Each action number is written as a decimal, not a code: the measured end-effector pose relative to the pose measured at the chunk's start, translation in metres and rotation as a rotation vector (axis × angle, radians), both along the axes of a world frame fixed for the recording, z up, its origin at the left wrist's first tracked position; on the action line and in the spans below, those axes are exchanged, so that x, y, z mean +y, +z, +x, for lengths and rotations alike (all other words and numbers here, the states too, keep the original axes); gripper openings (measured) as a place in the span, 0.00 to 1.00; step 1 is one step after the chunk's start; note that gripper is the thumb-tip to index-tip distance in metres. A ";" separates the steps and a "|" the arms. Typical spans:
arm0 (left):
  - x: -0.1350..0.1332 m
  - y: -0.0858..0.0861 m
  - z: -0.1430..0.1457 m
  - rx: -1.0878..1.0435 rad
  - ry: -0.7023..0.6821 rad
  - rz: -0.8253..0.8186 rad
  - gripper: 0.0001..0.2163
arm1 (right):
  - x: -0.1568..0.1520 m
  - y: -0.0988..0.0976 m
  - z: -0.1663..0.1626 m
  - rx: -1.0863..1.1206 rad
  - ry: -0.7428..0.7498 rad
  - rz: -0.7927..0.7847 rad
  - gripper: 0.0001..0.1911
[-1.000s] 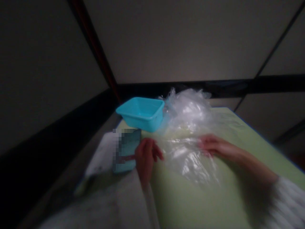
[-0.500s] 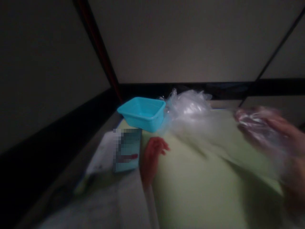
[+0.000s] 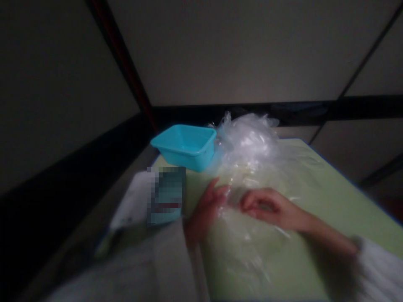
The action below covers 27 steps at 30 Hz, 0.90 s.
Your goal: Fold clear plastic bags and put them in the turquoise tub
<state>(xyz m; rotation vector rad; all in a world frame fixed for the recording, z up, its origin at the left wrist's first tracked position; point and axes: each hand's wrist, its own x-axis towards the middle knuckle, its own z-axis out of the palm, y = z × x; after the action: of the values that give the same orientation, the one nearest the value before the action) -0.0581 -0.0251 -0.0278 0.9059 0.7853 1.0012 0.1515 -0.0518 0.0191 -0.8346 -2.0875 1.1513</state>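
Clear plastic [image 3: 245,230] fronts the turquoise basin [image 3: 185,157]; left hand [image 3: 206,205] splays its fingers there, right hand [image 3: 285,212] curls its own, grip unclear; green table [image 3: 340,193] beneath, grey wall [image 3: 239,54] behind.

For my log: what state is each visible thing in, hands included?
Blue tub: upright, open-topped.
Plastic heap: crumpled, bunched up beside the tub.
Clear film: loosely spread around the hands.
Teal item: lying flat, partly pixelated.
Left hand: at the film, thumb raised; grip unclear.
Right hand: fingers curled at the film; grip unclear.

Grey wall [image 3: 239,54], green tabletop [image 3: 340,201]; dim light
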 end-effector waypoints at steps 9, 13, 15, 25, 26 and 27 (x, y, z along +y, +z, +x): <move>0.004 0.002 -0.005 -0.012 0.008 0.043 0.36 | 0.023 -0.027 0.028 -0.587 0.019 0.429 0.34; 0.006 0.000 -0.010 0.144 0.081 0.170 0.41 | 0.023 -0.036 0.034 -0.704 -0.058 0.449 0.37; 0.008 0.000 -0.011 0.230 0.129 0.234 0.42 | 0.022 -0.039 0.036 -0.731 -0.108 0.453 0.38; 0.011 0.008 -0.013 0.439 0.279 0.310 0.39 | 0.016 -0.037 0.033 -0.835 -0.227 0.416 0.39; 0.012 0.008 -0.013 0.443 0.291 0.319 0.38 | 0.014 -0.039 0.031 -0.842 -0.244 0.412 0.40; 0.012 0.008 -0.013 0.449 0.306 0.331 0.37 | 0.011 -0.041 0.030 -0.851 -0.264 0.410 0.40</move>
<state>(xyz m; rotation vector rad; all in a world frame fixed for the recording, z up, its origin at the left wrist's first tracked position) -0.0715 -0.0128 -0.0197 1.3522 1.1821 1.2367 0.1812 -0.0404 -0.0214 -1.4973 -2.6120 0.1851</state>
